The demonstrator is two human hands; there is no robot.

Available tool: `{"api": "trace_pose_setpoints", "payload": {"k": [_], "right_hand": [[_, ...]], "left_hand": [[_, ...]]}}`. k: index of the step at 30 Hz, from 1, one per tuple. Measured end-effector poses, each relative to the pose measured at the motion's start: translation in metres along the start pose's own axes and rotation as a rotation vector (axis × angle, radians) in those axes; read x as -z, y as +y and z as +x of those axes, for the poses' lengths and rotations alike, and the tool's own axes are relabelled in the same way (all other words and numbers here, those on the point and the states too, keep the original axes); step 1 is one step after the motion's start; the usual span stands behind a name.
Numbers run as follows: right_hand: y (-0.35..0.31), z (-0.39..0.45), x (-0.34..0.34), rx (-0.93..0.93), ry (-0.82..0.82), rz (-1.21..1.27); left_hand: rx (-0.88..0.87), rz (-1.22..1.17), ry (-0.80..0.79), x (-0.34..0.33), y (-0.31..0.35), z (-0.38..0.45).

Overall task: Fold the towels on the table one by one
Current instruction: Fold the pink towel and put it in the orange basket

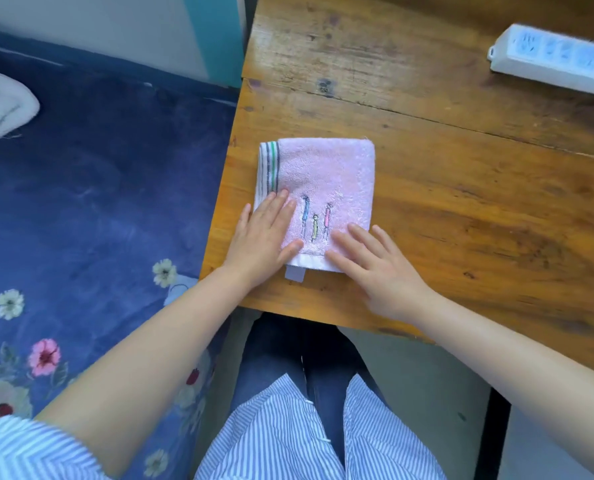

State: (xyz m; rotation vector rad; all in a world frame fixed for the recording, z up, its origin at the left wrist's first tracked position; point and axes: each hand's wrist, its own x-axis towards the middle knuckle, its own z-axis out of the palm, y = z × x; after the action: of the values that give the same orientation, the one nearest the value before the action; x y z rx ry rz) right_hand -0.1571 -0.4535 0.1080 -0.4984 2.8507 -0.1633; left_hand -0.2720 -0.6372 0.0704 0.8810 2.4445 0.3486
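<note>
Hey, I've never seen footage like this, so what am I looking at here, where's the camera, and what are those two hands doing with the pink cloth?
There is no machine here. A person wears a camera on the head, so the one picture looks down at their own arms. On the wooden table lies a folded pink towel. The left hand and right hand lie flat on its near end, fingers straight, pressing it; nothing is gripped. A white power strip sits at the far right. Left of the table is a blue flowered fabric.
</note>
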Motion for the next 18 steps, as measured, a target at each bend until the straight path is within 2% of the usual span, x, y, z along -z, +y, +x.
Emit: {"api": "trace_pose_setpoints", "payload": {"k": [5,8,10,15,18], "right_hand": [[0.014,0.014,-0.005,0.059,0.169,0.025],[0.021,0.024,-0.003,0.124,0.238,0.045],[0.024,0.027,0.002,0.145,0.204,0.119],[0.025,0.029,0.029,0.049,0.119,0.419],[0.024,0.030,0.051,0.037,0.147,0.548]], "left_hand": [[-0.210,-0.001,0.372,0.009,0.014,-0.016],[-0.206,-0.049,0.354,0.006,0.016,-0.026],[-0.186,-0.047,0.306,0.004,0.013,-0.030],[-0.186,0.050,0.169,0.007,0.014,-0.038],[-0.120,0.046,0.281,0.013,0.021,-0.049]]}}
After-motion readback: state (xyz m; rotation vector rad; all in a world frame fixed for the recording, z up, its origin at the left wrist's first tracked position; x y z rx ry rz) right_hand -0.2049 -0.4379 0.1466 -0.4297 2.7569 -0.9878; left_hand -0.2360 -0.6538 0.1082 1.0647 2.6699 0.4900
